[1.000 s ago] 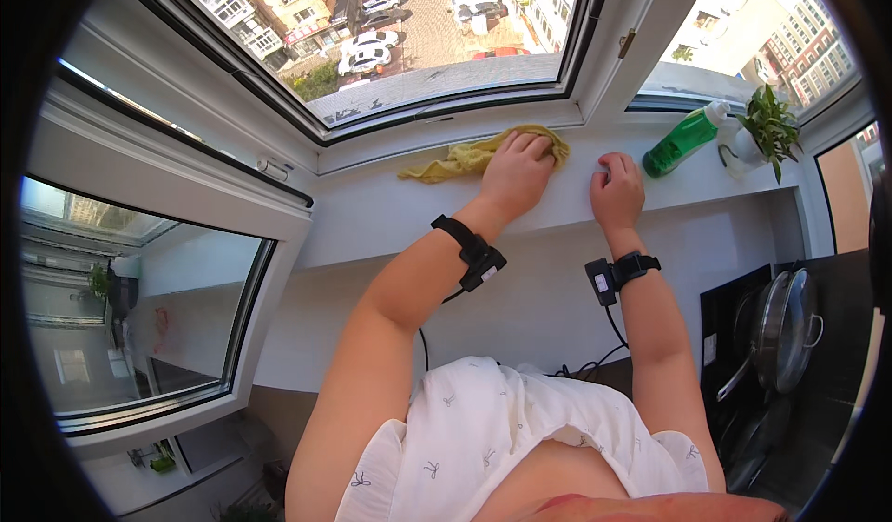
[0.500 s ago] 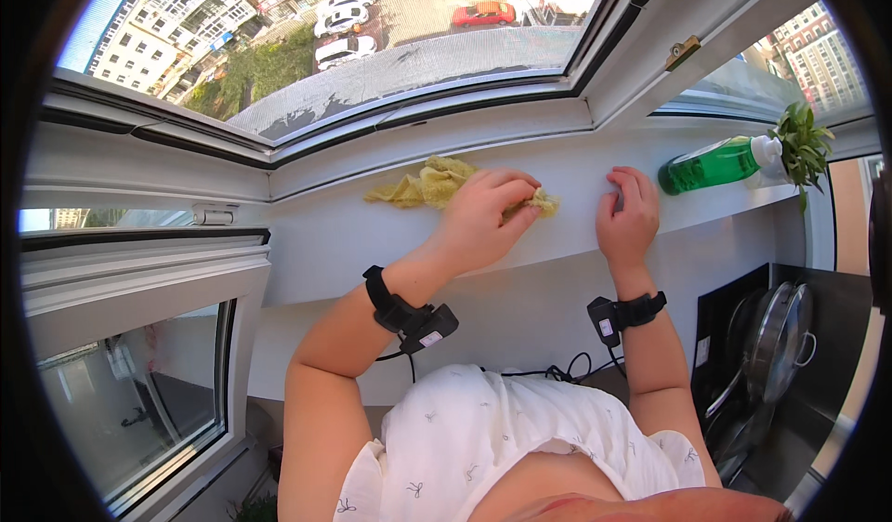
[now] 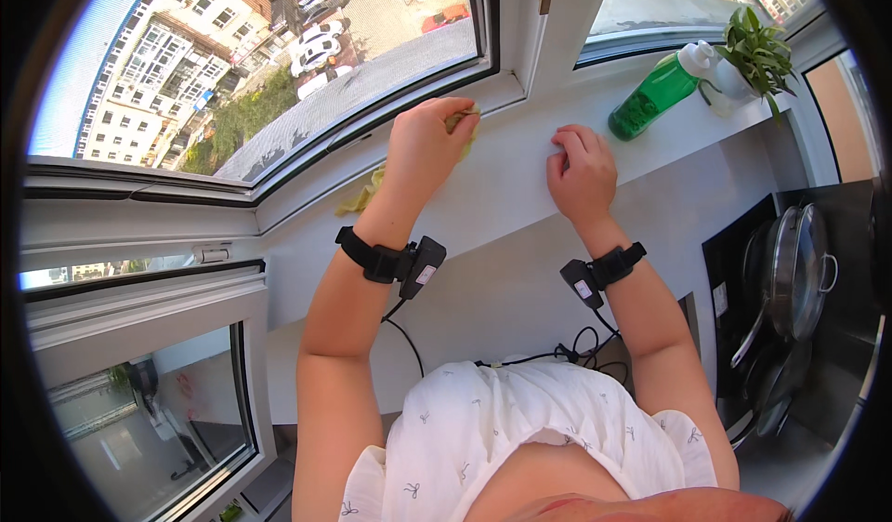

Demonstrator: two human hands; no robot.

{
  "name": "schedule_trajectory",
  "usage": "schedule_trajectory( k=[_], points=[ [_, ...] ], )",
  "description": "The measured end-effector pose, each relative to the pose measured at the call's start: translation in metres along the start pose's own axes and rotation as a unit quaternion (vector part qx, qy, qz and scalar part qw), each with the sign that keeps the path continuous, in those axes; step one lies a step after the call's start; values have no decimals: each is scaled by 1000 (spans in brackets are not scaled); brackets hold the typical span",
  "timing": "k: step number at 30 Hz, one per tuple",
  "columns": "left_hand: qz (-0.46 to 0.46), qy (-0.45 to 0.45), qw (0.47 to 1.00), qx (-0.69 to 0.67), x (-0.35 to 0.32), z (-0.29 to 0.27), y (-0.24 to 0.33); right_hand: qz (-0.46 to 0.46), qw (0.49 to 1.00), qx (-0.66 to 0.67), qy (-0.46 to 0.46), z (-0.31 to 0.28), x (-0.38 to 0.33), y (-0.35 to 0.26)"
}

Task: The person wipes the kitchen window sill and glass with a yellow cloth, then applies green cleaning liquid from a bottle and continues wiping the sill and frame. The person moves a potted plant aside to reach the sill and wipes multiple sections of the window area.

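My left hand [image 3: 424, 150] pinches a yellow cloth [image 3: 373, 190] at the inner edge of the window frame. One end of the cloth pokes out past my fingertips, and the other trails on the sill behind my wrist. Its middle is hidden by my hand. My right hand [image 3: 583, 174] hovers by or rests on the white windowsill [image 3: 506, 183], fingers curled and nothing seen in them. A green bottle [image 3: 655, 99] with a white cap stands on the sill just beyond my right hand.
A leafy potted plant [image 3: 754, 57] is at the sill's right end. On the left an open window sash [image 3: 139, 410] swings inward. Pans with glass lids [image 3: 797, 271] are at the lower right. A black cable [image 3: 548, 355] runs between my wrist straps.
My left hand has moved with the cloth from the sill up toward the window frame. The right hand stays near the bottle, fingers still curled. The view has turned.
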State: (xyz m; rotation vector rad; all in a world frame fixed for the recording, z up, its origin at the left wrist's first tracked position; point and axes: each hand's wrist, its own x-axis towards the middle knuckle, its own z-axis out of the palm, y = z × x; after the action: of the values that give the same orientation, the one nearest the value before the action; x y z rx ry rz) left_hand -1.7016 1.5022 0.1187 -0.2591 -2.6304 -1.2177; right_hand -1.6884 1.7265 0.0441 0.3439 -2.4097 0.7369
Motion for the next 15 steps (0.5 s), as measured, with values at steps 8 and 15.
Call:
schedule_trajectory(
  k=[8, 15],
  points=[
    [79, -85, 969, 219, 38, 25, 0, 4, 1000, 13, 6, -2, 0, 1],
    [53, -100, 982, 149, 44, 40, 1, 9, 1000, 17, 15, -3, -1, 1]
  ],
)
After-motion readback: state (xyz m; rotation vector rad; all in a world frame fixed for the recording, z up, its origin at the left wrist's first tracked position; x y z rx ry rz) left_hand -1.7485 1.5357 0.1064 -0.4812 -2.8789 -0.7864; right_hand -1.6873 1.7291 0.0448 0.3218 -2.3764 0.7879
